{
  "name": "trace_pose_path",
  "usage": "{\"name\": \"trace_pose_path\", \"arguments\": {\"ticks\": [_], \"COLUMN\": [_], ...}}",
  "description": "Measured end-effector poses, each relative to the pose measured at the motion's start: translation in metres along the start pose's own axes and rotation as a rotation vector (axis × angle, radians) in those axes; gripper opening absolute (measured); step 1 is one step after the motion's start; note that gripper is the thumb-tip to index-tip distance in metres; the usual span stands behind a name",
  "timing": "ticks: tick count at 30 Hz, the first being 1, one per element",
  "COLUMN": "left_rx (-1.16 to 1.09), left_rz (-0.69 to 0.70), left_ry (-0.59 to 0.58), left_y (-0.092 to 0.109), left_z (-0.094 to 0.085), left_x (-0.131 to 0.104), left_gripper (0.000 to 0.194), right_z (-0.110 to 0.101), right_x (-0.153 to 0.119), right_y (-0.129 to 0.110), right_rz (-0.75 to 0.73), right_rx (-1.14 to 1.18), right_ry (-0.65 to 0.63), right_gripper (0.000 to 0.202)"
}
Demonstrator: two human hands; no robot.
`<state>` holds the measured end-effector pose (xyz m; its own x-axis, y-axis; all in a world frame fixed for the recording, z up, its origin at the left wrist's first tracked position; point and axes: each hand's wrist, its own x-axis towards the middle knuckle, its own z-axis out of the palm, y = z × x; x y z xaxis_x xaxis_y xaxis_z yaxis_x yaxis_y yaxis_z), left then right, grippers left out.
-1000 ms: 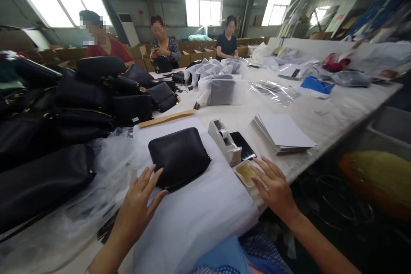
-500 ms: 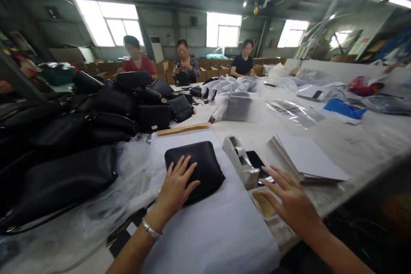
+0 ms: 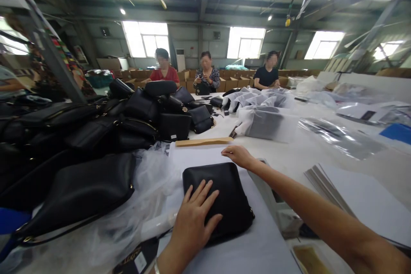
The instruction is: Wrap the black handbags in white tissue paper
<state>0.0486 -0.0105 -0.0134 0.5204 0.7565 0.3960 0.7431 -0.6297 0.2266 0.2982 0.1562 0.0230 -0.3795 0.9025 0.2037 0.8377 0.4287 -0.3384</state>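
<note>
A black bag lies flat on a stack of white paper sheets. My left hand rests on its left part with the fingers spread. Beyond the bag, my right hand is at the far right corner of the sheets, fingertips pinched together; what they hold, if anything, is too small to make out. A brown strip lies along the far edge of the paper. My right forearm partly hides the tape dispenser.
Black bags are piled at left, beside clear plastic wrap. White boards are stacked at right. Paper-wrapped bags and clear plastic bags lie farther back. Three people sit across the table.
My right hand has moved from beside the tape dispenser to the paper's far corner, and its fingers have closed. My left hand stays on the bag. The view has turned left.
</note>
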Motion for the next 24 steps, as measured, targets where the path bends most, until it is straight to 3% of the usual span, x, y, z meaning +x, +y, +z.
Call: {"name": "trace_pose_path", "arguments": {"ticks": [5, 9, 16, 24], "left_rx": [0.01, 0.054, 0.091, 0.125], "left_rz": [0.023, 0.069, 0.123, 0.109], "left_ry": [0.017, 0.067, 0.148, 0.11], "left_y": [-0.004, -0.009, -0.015, -0.012], "left_z": [0.005, 0.012, 0.019, 0.016], "left_x": [-0.002, 0.0, 0.002, 0.001], "left_gripper": [0.062, 0.064, 0.06, 0.062], "right_z": [0.044, 0.06, 0.064, 0.049], "right_x": [0.052, 0.07, 0.08, 0.072], "right_y": [0.024, 0.034, 0.033, 0.019], "right_rz": [-0.009, -0.016, -0.055, 0.009], "right_rx": [-0.097, -0.184, -0.244, -0.265], "right_ry": [-0.09, -0.076, -0.074, 0.049], "right_gripper": [0.033, 0.044, 0.027, 0.023]}}
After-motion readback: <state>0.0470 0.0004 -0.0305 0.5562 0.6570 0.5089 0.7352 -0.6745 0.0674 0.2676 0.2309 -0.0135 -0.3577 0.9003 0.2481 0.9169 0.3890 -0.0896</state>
